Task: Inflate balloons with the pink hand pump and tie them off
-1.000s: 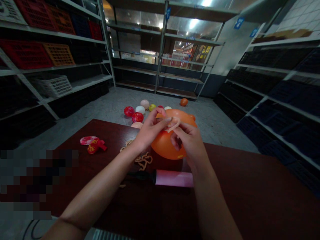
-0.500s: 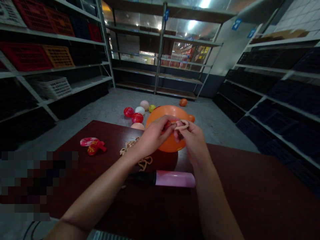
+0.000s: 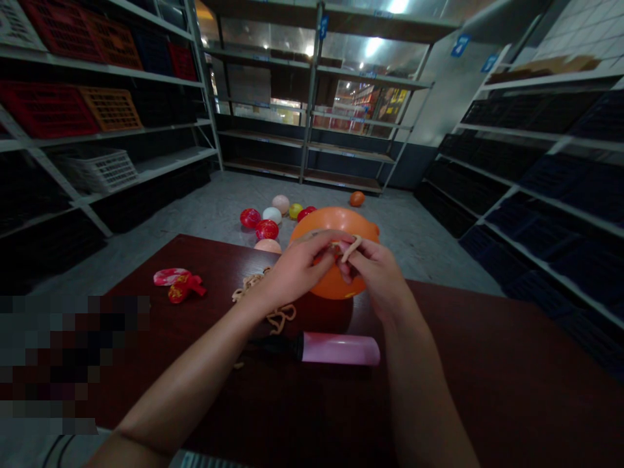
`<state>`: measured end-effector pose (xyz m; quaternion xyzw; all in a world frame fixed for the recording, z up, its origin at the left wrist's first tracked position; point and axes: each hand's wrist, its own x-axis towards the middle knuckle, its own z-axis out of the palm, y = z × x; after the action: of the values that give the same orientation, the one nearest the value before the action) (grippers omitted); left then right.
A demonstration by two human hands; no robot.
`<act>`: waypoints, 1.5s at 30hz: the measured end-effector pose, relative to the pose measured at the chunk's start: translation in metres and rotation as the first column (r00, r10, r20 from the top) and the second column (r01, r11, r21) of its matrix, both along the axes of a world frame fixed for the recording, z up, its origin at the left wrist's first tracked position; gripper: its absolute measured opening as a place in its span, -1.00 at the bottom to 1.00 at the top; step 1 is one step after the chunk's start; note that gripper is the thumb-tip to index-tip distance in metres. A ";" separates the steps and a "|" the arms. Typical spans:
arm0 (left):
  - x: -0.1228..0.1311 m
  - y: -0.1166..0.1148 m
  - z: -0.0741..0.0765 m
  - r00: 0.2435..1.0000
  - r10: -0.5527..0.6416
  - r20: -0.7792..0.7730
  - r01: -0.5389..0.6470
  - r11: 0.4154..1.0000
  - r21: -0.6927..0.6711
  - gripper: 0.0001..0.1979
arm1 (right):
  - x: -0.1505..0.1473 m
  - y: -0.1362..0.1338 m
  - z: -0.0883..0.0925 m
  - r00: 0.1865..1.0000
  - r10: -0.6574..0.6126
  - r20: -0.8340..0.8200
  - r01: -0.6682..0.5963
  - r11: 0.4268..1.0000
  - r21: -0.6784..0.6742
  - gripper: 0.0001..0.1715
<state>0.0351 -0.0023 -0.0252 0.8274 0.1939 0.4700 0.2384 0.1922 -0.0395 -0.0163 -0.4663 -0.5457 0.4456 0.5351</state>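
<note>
Pinched together over the table, my left hand (image 3: 305, 263) grips the inflated orange balloon (image 3: 336, 218) near its neck, which the fingers largely hide. My right hand (image 3: 377, 270) is closed on a beige rubber band (image 3: 351, 248) that loops over its fingers, touching my left fingertips. The balloon bulges out behind both hands. Below them lies a balloon pump (image 3: 338, 349) with a pink barrel. More beige bands (image 3: 281, 317) lie loose beside my left forearm, partly covered by it. Limp red balloons (image 3: 182, 286) rest farther left.
The dark brown table (image 3: 468, 351) spans the foreground. Beyond its far edge, several inflated balloons, one a red balloon (image 3: 267, 229), lie on the grey floor (image 3: 195, 218). Metal shelving (image 3: 307, 110) stands behind, with crates on racks at both sides.
The beige band's loop has tipped more upright at my right fingers. The orange balloon has shifted and turned slightly, uncovering more of a red balloon on the floor.
</note>
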 end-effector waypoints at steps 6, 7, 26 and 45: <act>0.007 -0.006 -0.003 0.972 0.228 -0.062 -0.219 0.967 0.127 -0.71 | -0.001 0.004 -0.002 0.997 -0.017 -0.075 0.017 1.000 0.009 -0.60; 0.008 -0.006 -0.003 0.959 0.275 -0.073 -0.262 0.953 0.151 -0.72 | 0.000 0.004 -0.002 0.996 -0.020 -0.082 0.021 1.000 0.010 -0.61; 0.005 -0.004 -0.005 0.934 0.325 -0.148 -0.278 0.922 0.269 -0.84 | -0.011 0.003 -0.006 0.989 -0.146 -0.017 0.147 0.987 0.067 -0.59; 0.000 -0.007 0.005 0.898 0.398 0.190 -0.434 0.872 0.226 -0.97 | -0.018 -0.007 0.004 0.986 -0.081 -0.148 0.082 0.997 -0.001 -0.71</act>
<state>0.0354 -0.0094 -0.0201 0.7558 0.2867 0.5878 0.0326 0.1744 -0.0468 -0.0120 -0.4524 -0.4859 0.4554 0.5931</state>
